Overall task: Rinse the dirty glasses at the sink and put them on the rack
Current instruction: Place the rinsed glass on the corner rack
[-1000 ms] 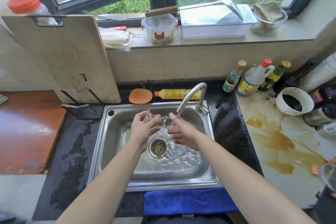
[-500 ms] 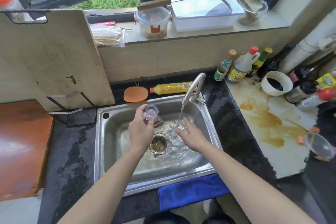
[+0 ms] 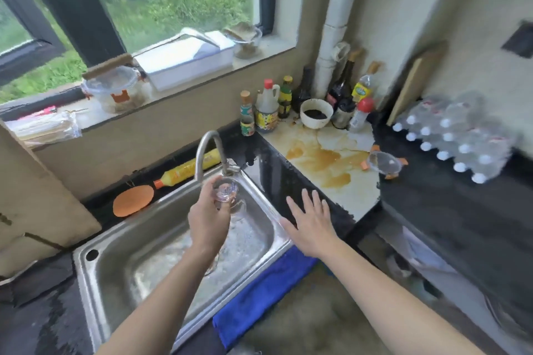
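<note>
Where the glass was held: the glass [image 3: 226, 192] was kept above the basin of the sink [image 3: 95, 277], just under the spout of the faucet [image 3: 208, 145]. One round end was turned up toward the camera, but which end could not be told.
Left hand: the left hand [image 3: 208, 220] was wrapped round the glass, with fingers and thumb curled about its side. The glass was carried clear of the basin floor.
Right hand: the right hand [image 3: 313, 225] was held flat, palm down, with fingers straight and spread and nothing gripped. It was placed over the sink's right rim and the dark counter beside it. Contact with either could not be judged.
Sink: rippled water was seen across its steel floor. Whether water was being run from the faucet could not be told.
Front edge: a blue cloth [image 3: 259, 300] was draped over the counter edge, just before the sink.
Behind the sink: a yellow bottle [image 3: 187, 171] was laid on its side along the wall, with an orange disc [image 3: 133, 200] beside its cap end.
Right counter: a stained pale sheet [image 3: 326, 161] was spread there. Sauce bottles [image 3: 266, 112] and a white bowl [image 3: 315, 115] were grouped at its far end, and a clear lid with orange clips [image 3: 385, 164] was left at its right edge.
</note>
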The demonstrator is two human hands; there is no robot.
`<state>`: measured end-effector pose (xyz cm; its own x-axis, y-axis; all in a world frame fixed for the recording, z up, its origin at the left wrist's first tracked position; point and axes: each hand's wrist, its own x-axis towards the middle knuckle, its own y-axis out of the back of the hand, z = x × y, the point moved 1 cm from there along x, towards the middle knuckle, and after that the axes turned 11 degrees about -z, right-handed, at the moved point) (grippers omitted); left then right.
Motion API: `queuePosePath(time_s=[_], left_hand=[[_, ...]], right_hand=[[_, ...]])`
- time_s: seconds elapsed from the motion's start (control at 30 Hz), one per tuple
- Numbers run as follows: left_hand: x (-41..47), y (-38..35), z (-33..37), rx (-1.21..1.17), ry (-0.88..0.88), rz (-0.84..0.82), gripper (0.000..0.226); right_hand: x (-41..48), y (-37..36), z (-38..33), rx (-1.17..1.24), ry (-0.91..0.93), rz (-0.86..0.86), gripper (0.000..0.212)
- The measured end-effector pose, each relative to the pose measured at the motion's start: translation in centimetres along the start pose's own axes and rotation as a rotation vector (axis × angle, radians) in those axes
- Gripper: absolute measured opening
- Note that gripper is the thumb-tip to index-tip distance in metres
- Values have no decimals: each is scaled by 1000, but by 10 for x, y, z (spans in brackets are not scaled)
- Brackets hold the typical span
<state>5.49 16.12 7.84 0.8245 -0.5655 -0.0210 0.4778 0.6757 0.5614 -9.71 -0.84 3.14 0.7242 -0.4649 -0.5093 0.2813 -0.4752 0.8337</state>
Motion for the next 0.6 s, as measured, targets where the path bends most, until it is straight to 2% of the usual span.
queuePosePath(time_s=[0.23, 0.4, 0.6], left_hand=[[-66, -135, 163, -59, -297, -159, 45], [-163, -276, 273, -151, -511, -390, 40], [-297, -414, 373, -201, -558, -717, 42]], right_hand=[[-158, 3, 182, 242, -261, 255, 67], [-309, -31, 330, 369, -529, 423, 72], [-462, -88, 455, 495, -874, 552, 71]])
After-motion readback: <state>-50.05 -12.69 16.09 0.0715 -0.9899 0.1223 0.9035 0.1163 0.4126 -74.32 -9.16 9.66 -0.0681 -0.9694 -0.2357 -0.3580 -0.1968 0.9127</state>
